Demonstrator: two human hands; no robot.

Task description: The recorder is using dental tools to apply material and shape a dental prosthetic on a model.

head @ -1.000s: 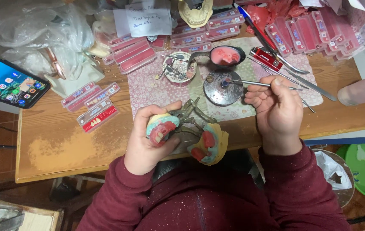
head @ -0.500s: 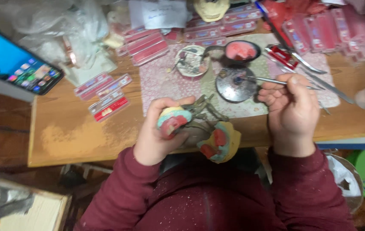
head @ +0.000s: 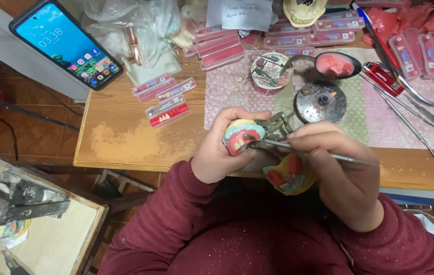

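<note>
The person's left hand [head: 222, 147] is curled around a hinged metal frame carrying two dental models [head: 244, 136], with the fingers wrapped over the upper one, a pale green and pink piece with red wax on its face. The lower model [head: 288, 175] hangs open below and to the right of that hand, partly tucked under the other wrist. The right hand [head: 339, 173] is closed in a pen-like grip on a thin metal tool [head: 324, 155], whose tip reaches left to the upper model, just beside the left fingertips; whether the tip touches the wax cannot be told.

Judging from this, the step in hand is working the wax on the upper model with the tool tip. The next move seems to call for a steady left grip and small, light strokes, since the tip works close to the fingers.

Beyond the hands, on a patterned cloth [head: 227, 91], stand a small round burner [head: 321, 102] with a flame and a dark bowl of pink wax [head: 336, 64]. More long tools [head: 405, 119] lie beyond the right hand, and a phone [head: 66, 43] lies far off past the left.
</note>
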